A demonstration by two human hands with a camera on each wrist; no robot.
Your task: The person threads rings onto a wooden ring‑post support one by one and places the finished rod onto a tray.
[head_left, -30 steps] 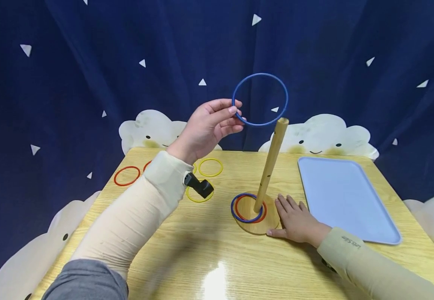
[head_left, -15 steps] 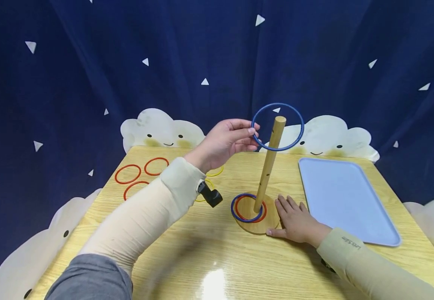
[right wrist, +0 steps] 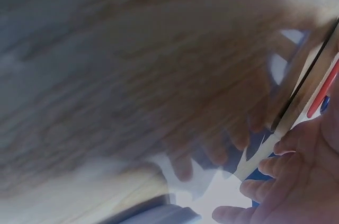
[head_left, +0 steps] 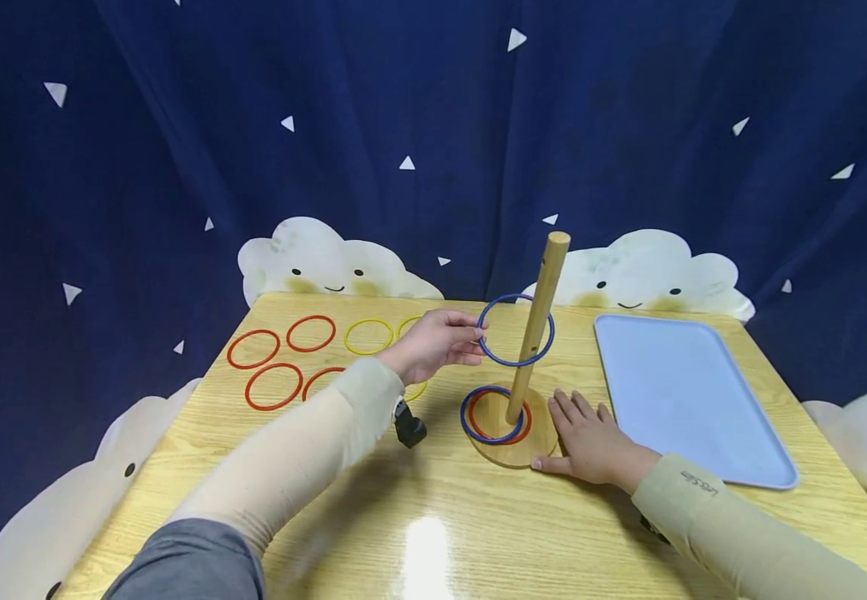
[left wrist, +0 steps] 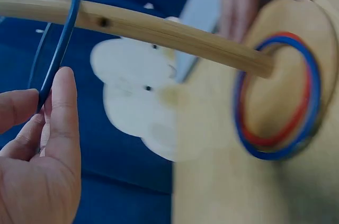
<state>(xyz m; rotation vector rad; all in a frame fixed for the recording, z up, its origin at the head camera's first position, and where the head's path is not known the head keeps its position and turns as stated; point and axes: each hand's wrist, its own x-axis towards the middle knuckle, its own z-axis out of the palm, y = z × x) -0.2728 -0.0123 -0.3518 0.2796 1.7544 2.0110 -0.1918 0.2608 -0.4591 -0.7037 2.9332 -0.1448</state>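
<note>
My left hand [head_left: 437,343] pinches the left side of a blue ring [head_left: 518,364] between thumb and fingers. The ring encircles the upright wooden post [head_left: 543,287] partway down, above the round base [head_left: 499,457]. In the left wrist view, this blue ring [left wrist: 57,57] loops tilted around the post [left wrist: 159,30]. Lower down, another blue ring [head_left: 463,421] and a red ring [head_left: 529,423] lie on the base around the post's foot. My right hand [head_left: 594,442] rests at the base's right edge, fingers extended; in the right wrist view its fingers [right wrist: 275,187] are also seen.
Several red rings [head_left: 248,400] and yellow rings [head_left: 354,323] lie at the table's back left, some partly hidden by the left arm. A light blue tray [head_left: 692,392] lies at the right. Behind the table [head_left: 508,533] hangs a dark blue curtain [head_left: 373,75].
My left hand has brought the blue ring from above the post, over its top, and down along it. The right hand has stayed in place at the base.
</note>
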